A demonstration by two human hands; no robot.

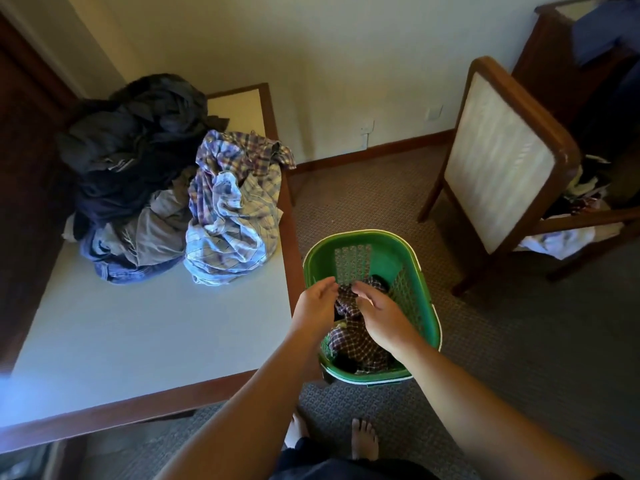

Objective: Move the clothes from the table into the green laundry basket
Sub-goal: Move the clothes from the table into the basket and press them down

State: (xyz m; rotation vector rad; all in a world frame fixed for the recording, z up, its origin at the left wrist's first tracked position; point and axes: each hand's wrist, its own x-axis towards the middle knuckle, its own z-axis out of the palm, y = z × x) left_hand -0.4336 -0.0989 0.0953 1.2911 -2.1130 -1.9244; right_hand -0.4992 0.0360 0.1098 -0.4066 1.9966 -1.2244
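The green laundry basket [388, 252] stands on the carpet just right of the table [138, 327]. A dark checked garment [356, 337] lies inside it. Both hands hover over the basket's opening: my left hand [317, 306] and my right hand [382, 315], fingers spread and apart from the cloth, holding nothing. On the table's far part lies a heap of clothes: a pale plaid shirt [232, 216] at the right, dark blue and black garments [138, 140] behind, and grey and denim pieces [138, 244] in front.
A wooden chair [498, 161] with a pale padded back stands right of the basket, with clothes on its seat. A dark wooden rack [554, 39] with blue cloth is behind it. My bare feet [363, 441] are on the carpet below the basket.
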